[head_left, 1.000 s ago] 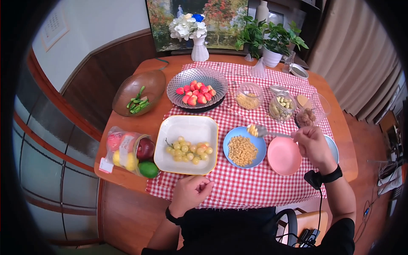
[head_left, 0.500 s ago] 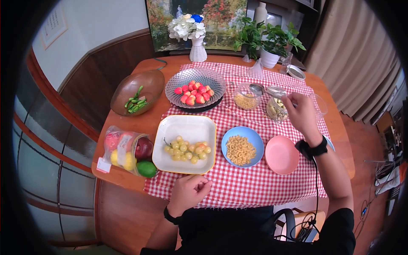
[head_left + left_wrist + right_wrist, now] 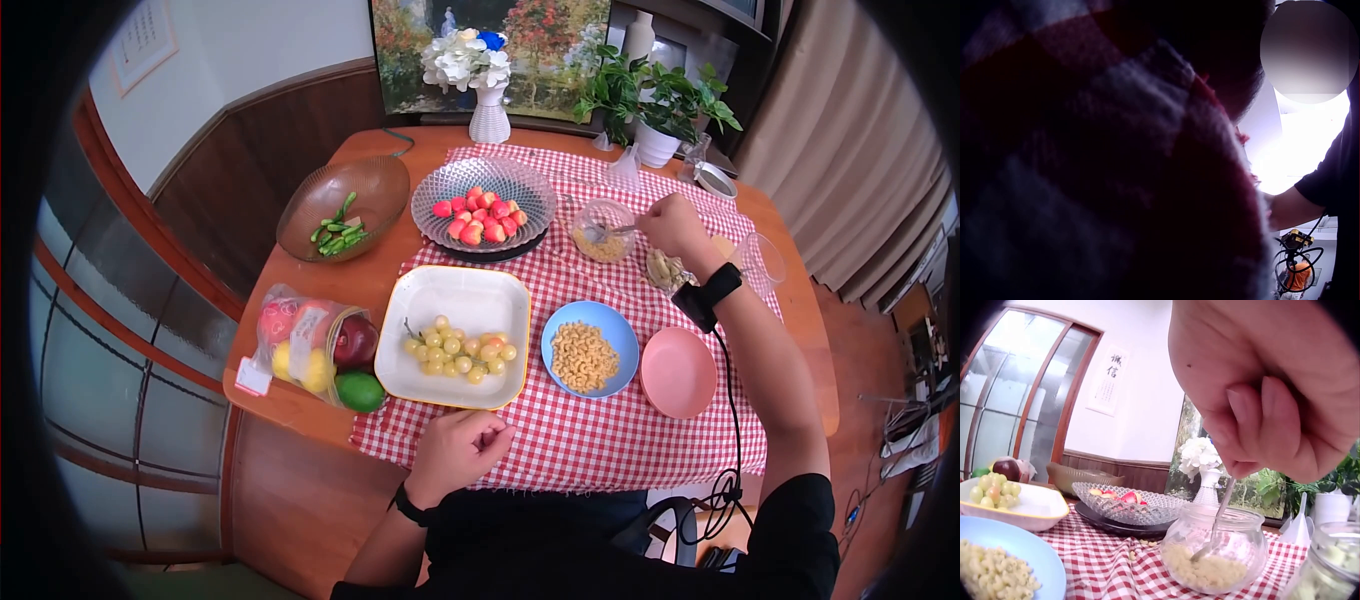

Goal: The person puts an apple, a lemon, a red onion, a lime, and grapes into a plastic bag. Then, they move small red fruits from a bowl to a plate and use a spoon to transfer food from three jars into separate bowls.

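Note:
My right hand (image 3: 676, 228) pinches the handle of a metal spoon (image 3: 1221, 514). The spoon slants down through the mouth of a round glass jar (image 3: 1255, 553), its bowl in the pale macaroni (image 3: 1210, 572) at the bottom. Below the hand in the head view stands a second glass jar (image 3: 664, 270) of pale pieces, partly hidden by the wrist. A blue bowl (image 3: 631, 340) of macaroni and a pink bowl (image 3: 680, 375) sit nearer to me. My left hand (image 3: 458, 455) rests at the table's front edge beside the white tray, fingers loosely curled and holding nothing.
Grapes (image 3: 460, 350) lie in the white tray (image 3: 450, 290). Behind it a glass dish (image 3: 430, 205) holds red-and-yellow fruit, and a brown bowl (image 3: 300, 200) holds green vegetables. A bag of fruit (image 3: 300, 340) lies left. A clear container (image 3: 765, 262) and funnel (image 3: 625, 170) stand right and back.
My right hand has moved the spoon from above the blue bowl back to the macaroni jar, lowering it inside. The macaroni seen on the spoon earlier is gone from it. The left hand stays put.

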Action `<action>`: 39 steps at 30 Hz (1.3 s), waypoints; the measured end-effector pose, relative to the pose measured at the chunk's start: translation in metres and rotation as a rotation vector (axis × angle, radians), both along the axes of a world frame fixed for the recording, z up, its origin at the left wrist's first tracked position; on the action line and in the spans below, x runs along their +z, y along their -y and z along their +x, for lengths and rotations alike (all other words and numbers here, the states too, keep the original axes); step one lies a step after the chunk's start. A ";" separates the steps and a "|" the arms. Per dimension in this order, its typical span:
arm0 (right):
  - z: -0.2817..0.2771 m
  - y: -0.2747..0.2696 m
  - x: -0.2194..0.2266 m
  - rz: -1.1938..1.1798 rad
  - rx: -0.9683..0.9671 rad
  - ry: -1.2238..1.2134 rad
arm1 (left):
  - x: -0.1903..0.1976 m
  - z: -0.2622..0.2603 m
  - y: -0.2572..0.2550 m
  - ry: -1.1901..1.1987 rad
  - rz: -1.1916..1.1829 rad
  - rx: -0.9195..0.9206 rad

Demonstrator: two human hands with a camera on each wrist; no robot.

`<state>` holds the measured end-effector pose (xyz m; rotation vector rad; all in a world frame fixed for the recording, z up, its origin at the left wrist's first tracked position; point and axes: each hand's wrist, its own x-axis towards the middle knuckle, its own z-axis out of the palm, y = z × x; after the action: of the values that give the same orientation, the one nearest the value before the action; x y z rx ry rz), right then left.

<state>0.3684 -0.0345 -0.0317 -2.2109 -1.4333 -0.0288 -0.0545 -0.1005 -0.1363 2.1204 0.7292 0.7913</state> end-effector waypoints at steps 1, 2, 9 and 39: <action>-0.004 0.003 0.009 -0.045 -0.051 -0.238 | 0.000 0.000 0.000 -0.001 0.006 -0.001; -0.007 0.006 0.014 -0.090 -0.102 -0.476 | 0.000 0.000 0.000 -0.001 0.012 -0.003; 0.001 0.025 0.006 0.028 -0.114 -0.938 | -0.001 0.000 -0.001 -0.008 0.029 -0.012; -0.077 0.184 0.001 0.101 0.273 -0.169 | -0.004 0.005 0.002 0.023 0.027 -0.008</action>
<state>0.2918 -0.2189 -0.0304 -1.8733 -1.5876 0.1709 -0.0491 -0.1028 -0.1404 2.1341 0.7010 0.8243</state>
